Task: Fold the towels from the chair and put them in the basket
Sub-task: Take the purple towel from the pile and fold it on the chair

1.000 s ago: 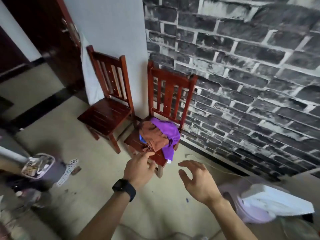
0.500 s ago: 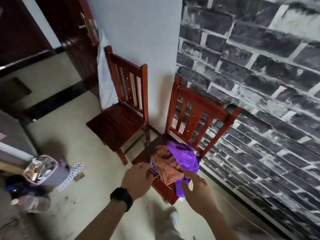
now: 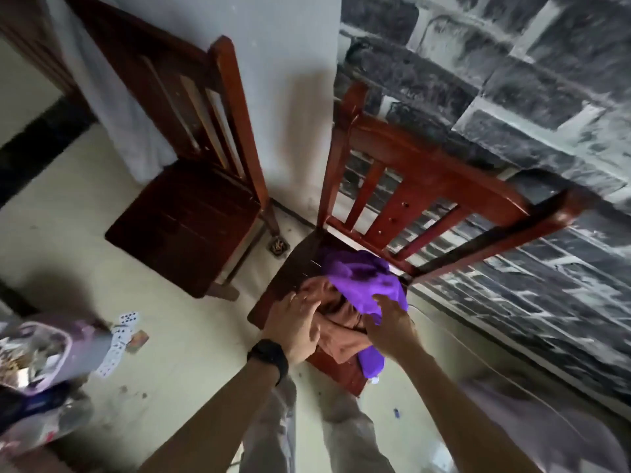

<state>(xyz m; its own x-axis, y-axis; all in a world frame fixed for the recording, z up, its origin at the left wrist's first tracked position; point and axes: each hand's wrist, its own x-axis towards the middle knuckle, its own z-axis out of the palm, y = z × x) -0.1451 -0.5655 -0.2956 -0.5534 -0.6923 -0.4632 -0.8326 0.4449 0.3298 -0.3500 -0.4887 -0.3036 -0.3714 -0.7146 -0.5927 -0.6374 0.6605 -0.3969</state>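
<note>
Head view: chair (image 3: 426, 186) seat, centre frame, holds brown towel (image 3: 341, 343) under left hand (image 3: 293, 326), fingers flat; purple towel (image 3: 362, 278) just right meets right hand (image 3: 389, 326), grip not discernible.

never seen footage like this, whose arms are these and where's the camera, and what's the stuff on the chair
There is no machine here. These are a person's two bare arms, filmed by one wide-angle camera worn on their head and looking forward and down. That lens is why the room looks bent.

The left hand, with a black watch on its wrist, lies on a brown towel. The right hand reaches onto a purple towel bunched up against the brown one. Both towels sit crumpled on the seat of a red wooden chair by a brick-patterned wall. I cannot tell whether the fingers have closed on the cloth.

A second, darker chair stands to the left, and some playing cards lie on the floor.
</note>
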